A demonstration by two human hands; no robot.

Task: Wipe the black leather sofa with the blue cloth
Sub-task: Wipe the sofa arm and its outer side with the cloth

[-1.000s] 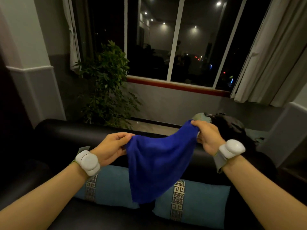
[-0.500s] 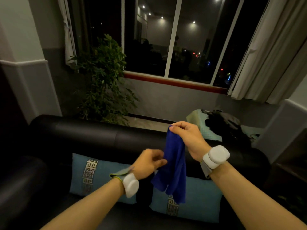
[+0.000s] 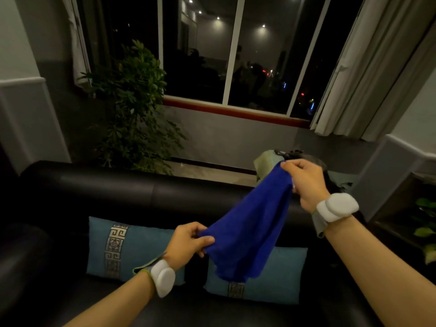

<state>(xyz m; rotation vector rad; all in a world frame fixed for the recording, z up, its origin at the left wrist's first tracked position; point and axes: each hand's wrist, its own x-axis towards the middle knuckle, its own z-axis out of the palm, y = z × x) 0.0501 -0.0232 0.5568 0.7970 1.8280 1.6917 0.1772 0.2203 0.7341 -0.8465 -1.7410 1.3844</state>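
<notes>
Head cam had both hands up over the black leather sofa (image 3: 146, 194), stretching the blue cloth (image 3: 247, 232) in the air between them. Right hand (image 3: 306, 182) pinched the top corner up high, left hand (image 3: 188, 241) gripped the lower edge, so the cloth hung slanted, not touching the leather. Two teal cushions (image 3: 139, 246) sat against the backrest underneath, with a leafy plant (image 3: 132, 107) behind.

The room is dim and grainy, lit from overhead behind the camera; ceiling spotlights show as soft glare reflected in the dark window (image 3: 226, 55). The black sofa (image 3: 141, 192) sinks into shadow with only a faint sheen along its backrest. Wide-angle distortion bends the curtain (image 3: 368, 74) and walls at the edges.
</notes>
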